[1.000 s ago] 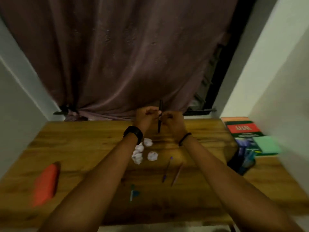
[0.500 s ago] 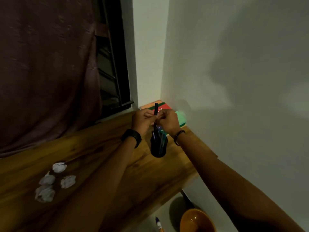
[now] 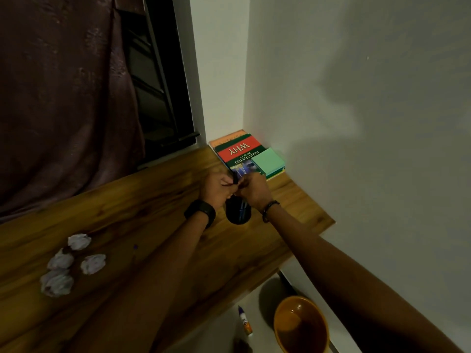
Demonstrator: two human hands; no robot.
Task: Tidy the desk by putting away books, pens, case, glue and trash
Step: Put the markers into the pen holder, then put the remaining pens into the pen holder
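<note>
My left hand (image 3: 216,186) and my right hand (image 3: 252,187) meet above a black pen holder (image 3: 238,212) near the desk's right end. Both pinch a black pen (image 3: 234,177), held upright and lowered so only its short top shows between my fingers. Other pens stand in the holder. Behind it, in the corner, lies a stack of books (image 3: 239,151) with a green notepad (image 3: 268,161) on top. Several crumpled paper balls (image 3: 68,263) lie at the left of the desk (image 3: 142,200). A glue stick (image 3: 246,322) lies on the floor.
An orange bin (image 3: 300,324) stands on the floor below the desk's right end, next to the glue stick. A white wall runs along the right. A dark curtain (image 3: 63,98) and a window frame are behind the desk.
My view swung right, from the desk's middle to its right corner. Both hands carried the black pen to the holder, and it has sunk lower between my fingers since half a second ago.
</note>
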